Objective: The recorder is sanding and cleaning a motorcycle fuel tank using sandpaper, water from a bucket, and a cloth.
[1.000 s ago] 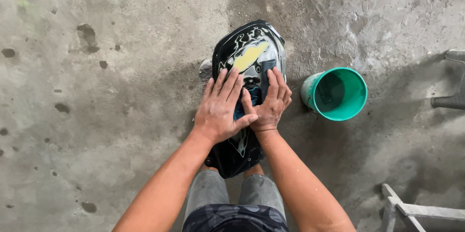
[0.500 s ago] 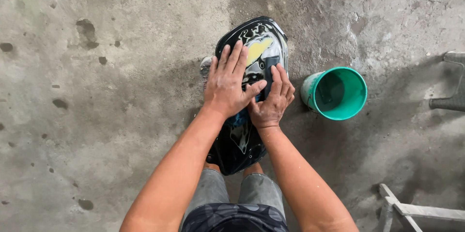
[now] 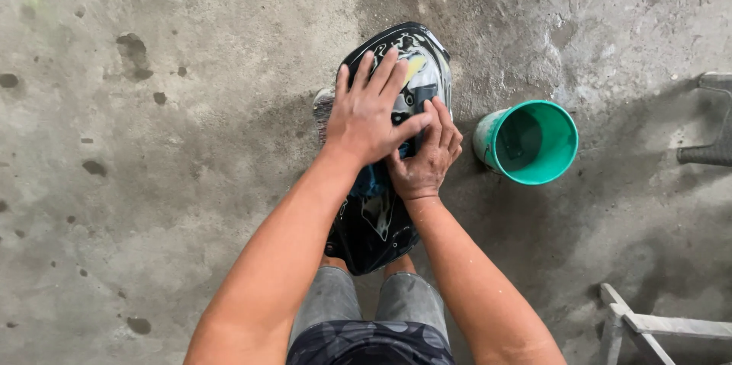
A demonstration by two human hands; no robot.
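A glossy black panel [image 3: 381, 220] with white and yellow graphics lies lengthwise on the concrete floor in front of my knees. My left hand [image 3: 370, 109] presses flat on its upper half, fingers spread. My right hand [image 3: 428, 155] rests just right of it, fingers laid against the panel and partly tucked under the left hand's edge. A bit of blue shows under my hands; I cannot tell what it is.
A green plastic bucket [image 3: 534, 174] stands on the floor right of the panel. A grey frame [image 3: 656, 323] sits at the lower right, and a dark object [image 3: 713, 151] at the right edge. Dark spots mark the floor [image 3: 152, 182].
My left hand has slid up the panel toward its far end. The right hand has stayed about where it was, fingers shifting slightly upward.
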